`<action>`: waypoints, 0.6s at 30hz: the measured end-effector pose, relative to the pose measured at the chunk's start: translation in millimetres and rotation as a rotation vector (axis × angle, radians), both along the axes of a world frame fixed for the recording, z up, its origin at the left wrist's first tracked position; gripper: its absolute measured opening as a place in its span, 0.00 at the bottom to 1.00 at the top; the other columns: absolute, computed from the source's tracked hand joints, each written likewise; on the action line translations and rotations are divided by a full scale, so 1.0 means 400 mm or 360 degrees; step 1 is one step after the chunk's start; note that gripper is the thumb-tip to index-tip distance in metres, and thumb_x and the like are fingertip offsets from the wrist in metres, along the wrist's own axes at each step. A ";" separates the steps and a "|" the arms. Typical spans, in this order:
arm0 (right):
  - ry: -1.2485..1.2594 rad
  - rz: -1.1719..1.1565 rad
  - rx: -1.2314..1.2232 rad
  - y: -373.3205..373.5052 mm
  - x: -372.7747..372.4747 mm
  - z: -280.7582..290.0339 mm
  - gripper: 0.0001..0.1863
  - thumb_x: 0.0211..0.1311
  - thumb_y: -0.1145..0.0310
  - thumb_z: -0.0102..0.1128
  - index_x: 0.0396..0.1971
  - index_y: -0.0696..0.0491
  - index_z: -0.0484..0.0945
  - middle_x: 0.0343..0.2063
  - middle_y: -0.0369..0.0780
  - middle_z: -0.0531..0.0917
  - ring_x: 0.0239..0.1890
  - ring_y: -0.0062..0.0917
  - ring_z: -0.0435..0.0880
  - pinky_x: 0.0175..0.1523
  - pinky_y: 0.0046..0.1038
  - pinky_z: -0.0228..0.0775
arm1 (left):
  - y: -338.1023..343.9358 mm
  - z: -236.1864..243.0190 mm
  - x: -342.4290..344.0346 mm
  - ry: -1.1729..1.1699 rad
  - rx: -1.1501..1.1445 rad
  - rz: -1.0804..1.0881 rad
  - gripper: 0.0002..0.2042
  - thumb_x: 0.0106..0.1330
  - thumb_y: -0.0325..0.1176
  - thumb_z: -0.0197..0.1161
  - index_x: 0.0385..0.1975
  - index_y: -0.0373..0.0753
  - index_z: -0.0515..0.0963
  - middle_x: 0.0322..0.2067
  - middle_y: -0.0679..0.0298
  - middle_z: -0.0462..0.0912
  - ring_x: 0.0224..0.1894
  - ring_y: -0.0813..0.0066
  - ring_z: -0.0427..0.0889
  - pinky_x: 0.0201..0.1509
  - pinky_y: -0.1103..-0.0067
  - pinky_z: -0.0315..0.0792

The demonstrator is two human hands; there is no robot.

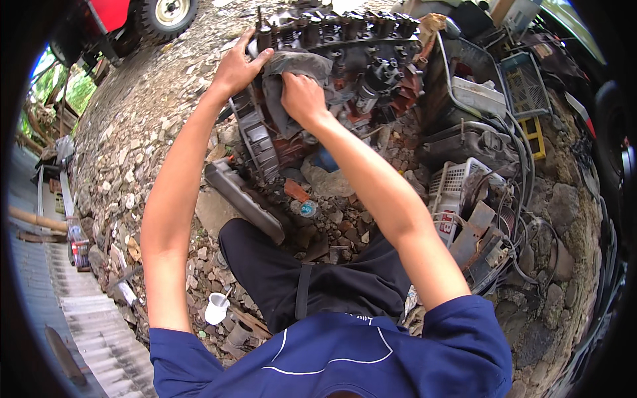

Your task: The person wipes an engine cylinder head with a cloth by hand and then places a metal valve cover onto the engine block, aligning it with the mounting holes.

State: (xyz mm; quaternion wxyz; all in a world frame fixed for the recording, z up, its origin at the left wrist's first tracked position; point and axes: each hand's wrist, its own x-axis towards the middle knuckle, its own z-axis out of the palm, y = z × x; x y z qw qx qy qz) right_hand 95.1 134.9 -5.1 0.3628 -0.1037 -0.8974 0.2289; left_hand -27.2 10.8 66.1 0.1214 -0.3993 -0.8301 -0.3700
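Note:
A greasy engine block (345, 46) stands on stony ground in front of me. My right hand (302, 98) presses a grey rag (298, 66) against the block's side, fingers closed on the cloth. My left hand (237, 66) rests on the block's upper left edge, fingers touching the rag's corner there. A row of valve parts runs along the block's top. A long grey metal cover (242, 199) lies on the ground below the block, near my knee.
Gravel and broken stone (133, 146) cover the ground. Crates, wire baskets and scrap metal (478, 186) pile up at the right. A red vehicle's wheel (169, 12) is at the top left. A small white cup (216, 308) sits by my left leg.

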 end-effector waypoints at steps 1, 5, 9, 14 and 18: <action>-0.0031 0.0020 0.0030 0.043 0.028 -0.002 0.09 0.65 0.67 0.51 0.36 0.56 0.77 0.30 0.54 0.83 0.35 0.53 0.82 0.42 0.50 0.73 | 0.010 0.007 0.025 -0.0081 -0.0069 0.0008 0.44 0.60 0.59 0.64 0.71 0.40 0.58 0.63 0.46 0.70 0.64 0.51 0.71 0.66 0.67 0.65; -0.0030 0.0053 -0.0019 0.139 0.059 -0.010 0.08 0.64 0.68 0.54 0.35 0.57 0.77 0.28 0.56 0.82 0.36 0.54 0.81 0.42 0.49 0.73 | 0.053 -0.042 0.028 -0.0080 -0.0172 -0.0043 0.55 0.61 0.59 0.64 0.74 0.38 0.33 0.70 0.40 0.53 0.72 0.48 0.55 0.74 0.67 0.52; -0.0074 0.0000 -0.0147 0.098 0.072 -0.026 0.07 0.59 0.73 0.53 0.34 0.60 0.77 0.28 0.58 0.80 0.37 0.54 0.81 0.44 0.50 0.73 | 0.077 -0.081 0.031 0.0013 -0.0130 -0.0022 0.58 0.61 0.61 0.62 0.72 0.36 0.25 0.73 0.42 0.38 0.75 0.45 0.38 0.77 0.64 0.40; -0.0131 0.0124 -0.0269 0.070 0.120 0.017 0.09 0.57 0.73 0.55 0.35 0.60 0.79 0.31 0.57 0.82 0.40 0.52 0.82 0.47 0.46 0.74 | 0.081 -0.093 0.025 -0.0053 -0.0124 -0.0034 0.54 0.65 0.60 0.58 0.72 0.37 0.25 0.73 0.43 0.38 0.76 0.48 0.37 0.77 0.66 0.37; -0.0263 0.0902 -0.0044 0.039 0.185 0.048 0.14 0.53 0.73 0.53 0.40 0.56 0.82 0.34 0.53 0.84 0.41 0.49 0.82 0.48 0.46 0.74 | 0.085 -0.094 0.014 -0.0081 -0.0038 0.0007 0.51 0.67 0.58 0.55 0.73 0.36 0.27 0.73 0.41 0.41 0.75 0.47 0.39 0.77 0.66 0.38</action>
